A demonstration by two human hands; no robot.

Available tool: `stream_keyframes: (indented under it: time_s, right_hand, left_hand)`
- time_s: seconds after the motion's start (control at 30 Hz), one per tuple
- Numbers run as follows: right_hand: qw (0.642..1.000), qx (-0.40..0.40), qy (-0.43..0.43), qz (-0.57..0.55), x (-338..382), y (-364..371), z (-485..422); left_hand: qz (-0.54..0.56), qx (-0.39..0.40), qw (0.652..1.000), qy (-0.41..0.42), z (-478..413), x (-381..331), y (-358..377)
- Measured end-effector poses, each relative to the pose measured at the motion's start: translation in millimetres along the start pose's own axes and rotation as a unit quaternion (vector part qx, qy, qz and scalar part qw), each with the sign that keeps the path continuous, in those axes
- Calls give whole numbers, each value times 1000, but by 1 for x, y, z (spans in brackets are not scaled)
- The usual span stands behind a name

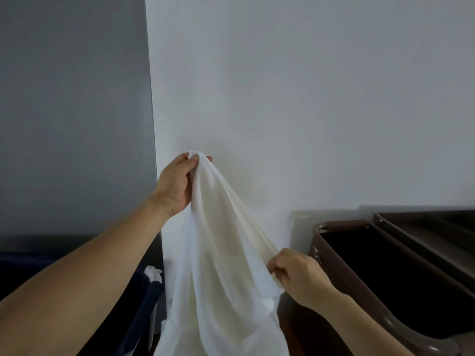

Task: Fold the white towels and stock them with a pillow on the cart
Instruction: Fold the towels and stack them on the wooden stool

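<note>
Towel (221,253), white and unfolded, hung in the air in front of the person, its lower part dropping out of sight below the view, so where it ended could not be told. Nearest the camera, the right hand (298,273) was closed low on the cloth's right edge, pinching a bunched fold between thumb and fingers. Higher and farther out, the left hand (177,183) gripped a top corner, fingers wrapped tight around it, holding the cloth up against the pale wall (308,86). Just beside the right hand stood the brown cart (341,286), its dark fabric bin (401,283) looking empty as far as the view reached; no folded towels and no pillow showed anywhere on it. To the lower left a dark blue bag (144,304) sat with a scrap of white cloth (153,273) peeking from its rim, possibly more linen waiting. Judging by this, the work was at an early stage: the towel was only being spread and its corners found, with folding, stacking and the pillow all left to do.
</note>
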State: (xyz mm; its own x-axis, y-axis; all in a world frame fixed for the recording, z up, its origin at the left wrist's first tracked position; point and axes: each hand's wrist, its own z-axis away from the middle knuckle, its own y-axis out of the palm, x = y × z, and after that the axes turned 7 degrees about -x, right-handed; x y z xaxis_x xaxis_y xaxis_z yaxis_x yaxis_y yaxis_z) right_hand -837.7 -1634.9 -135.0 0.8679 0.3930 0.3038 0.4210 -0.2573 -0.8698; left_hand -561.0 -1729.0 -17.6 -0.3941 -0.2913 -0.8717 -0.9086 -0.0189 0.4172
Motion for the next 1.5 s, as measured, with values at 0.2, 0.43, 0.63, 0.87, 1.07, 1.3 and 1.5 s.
stream_keyframes:
  time_s: [0.2,0.43,0.63,0.87,1.07,1.3,1.5]
  right_hand:
    - [978,178,-40,98,3,-8,6]
    - [996,82,-31,5,-9,-24,11]
    - [988,-151,21,-11,-17,-93,-28]
    - [930,-360,38,-58,39,-226,-111]
    - [972,-195,100,87,46,-203,-123]
    - [865,-495,73,-45,83,-227,-150]
    - [869,-472,124,-82,90,-231,-141]
  left_hand:
    - [-32,1,999,-5,-2,12,8]
    - [-115,-68,991,22,-26,6,-26]
    - [-186,-102,973,88,-47,-9,-55]
    - [-103,-138,963,208,-85,-115,-5]
    - [-297,-113,933,167,-85,-87,-47]
    - [-219,-171,927,250,-88,-153,-16]
    - [-215,-27,969,119,-85,-150,-29]
